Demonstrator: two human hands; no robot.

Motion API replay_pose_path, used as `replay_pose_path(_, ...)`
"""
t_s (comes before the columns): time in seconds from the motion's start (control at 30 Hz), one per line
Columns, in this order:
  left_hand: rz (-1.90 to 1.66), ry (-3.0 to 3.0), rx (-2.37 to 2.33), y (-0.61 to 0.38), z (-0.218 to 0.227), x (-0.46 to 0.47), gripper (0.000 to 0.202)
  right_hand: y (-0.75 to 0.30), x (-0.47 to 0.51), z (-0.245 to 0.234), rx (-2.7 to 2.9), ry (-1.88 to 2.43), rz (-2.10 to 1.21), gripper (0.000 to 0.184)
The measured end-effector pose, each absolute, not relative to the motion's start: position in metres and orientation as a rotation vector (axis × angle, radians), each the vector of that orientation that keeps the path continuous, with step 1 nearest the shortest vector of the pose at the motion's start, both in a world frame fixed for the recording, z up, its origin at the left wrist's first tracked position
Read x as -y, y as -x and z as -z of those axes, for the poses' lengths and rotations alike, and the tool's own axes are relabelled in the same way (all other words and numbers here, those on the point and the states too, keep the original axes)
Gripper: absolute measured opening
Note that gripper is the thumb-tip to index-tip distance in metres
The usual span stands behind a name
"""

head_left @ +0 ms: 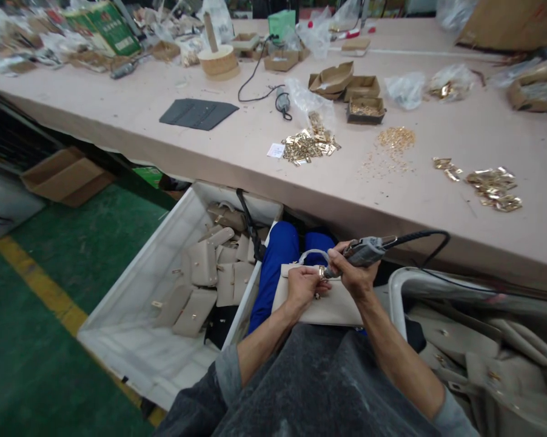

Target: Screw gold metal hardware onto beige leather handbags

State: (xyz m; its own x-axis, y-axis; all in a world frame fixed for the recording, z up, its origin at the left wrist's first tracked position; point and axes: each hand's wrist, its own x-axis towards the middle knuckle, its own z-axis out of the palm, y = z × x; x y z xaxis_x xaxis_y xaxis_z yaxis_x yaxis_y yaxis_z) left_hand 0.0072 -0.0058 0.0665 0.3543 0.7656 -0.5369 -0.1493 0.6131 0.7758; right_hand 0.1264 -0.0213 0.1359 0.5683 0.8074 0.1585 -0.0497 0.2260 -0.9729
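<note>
A cream handbag (335, 308) with a pale loop handle lies across my lap on blue trousers. My right hand (356, 273) is closed around a grey corded electric screwdriver (367, 252), its tip pointing down and left toward the bag. With pinched fingers, my left hand (303, 285) holds a small gold metal clasp piece (321, 271) close to the screwdriver's tip. Whether tip and clasp touch, I cannot tell. Another small gold fitting shows on the bag just below my fingers.
Left of my legs stands a white bin (132, 291) of beige bags; a second bin (396, 291) of bags is at right. The table (237, 158) ahead carries gold clasp parts (305, 147), tiny screws (396, 139) and small cardboard boxes (364, 112). The screwdriver's cable (437, 237) trails right.
</note>
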Motion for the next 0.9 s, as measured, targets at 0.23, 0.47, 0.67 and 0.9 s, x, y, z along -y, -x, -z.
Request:
replay_pose_path(0.23, -0.694, -0.744, -0.997, -0.003, -0.067, 0.008, 0.028, -0.13, 0.024, -0.133, 0.849, 1.14, -0.736, 0.026)
replay_pose_path(0.47, -0.708, -0.746, -1.012, -0.004, -0.06, 0.009, 0.039, -0.132, 0.024, -0.13, 0.862, 1.068, -0.773, 0.027)
replay_pose_path(0.67, -0.709, -0.755, -0.999, -0.003, -0.054, 0.01, 0.044, -0.133, 0.023, -0.132, 0.911, 1.063, -0.828, 0.032)
replay_pose_path(0.9, -0.738, -0.713, -0.97, -0.003, -0.058, 0.01, 0.05, -0.134, 0.022, -0.136, 0.987, 1.018, -0.901, 0.032)
